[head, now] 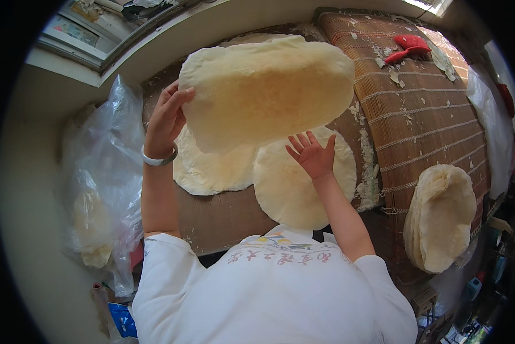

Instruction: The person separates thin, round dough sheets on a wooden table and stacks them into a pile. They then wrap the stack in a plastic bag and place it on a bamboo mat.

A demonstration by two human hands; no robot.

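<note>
My left hand [169,116], with a pale bangle at its wrist, grips the left edge of a large thin flatbread [270,94] between thumb and fingers. The flatbread is held up over the board, pale at its rim and light brown across the middle. Just below its lower edge, my right hand [312,155] has its palm turned up and fingers spread, holding nothing. Under that hand lies a round flatbread [283,189]. More flatbread [218,172] lies to the left of it, partly hidden by the raised one.
A brown board [214,215] bears the breads. To the right, a slatted mat [420,116] holds scattered flakes, a red brush-like object [412,45] and a stack of flatbreads [440,219]. Clear plastic bags [111,142] stand at the left, near the wall and window ledge [154,41].
</note>
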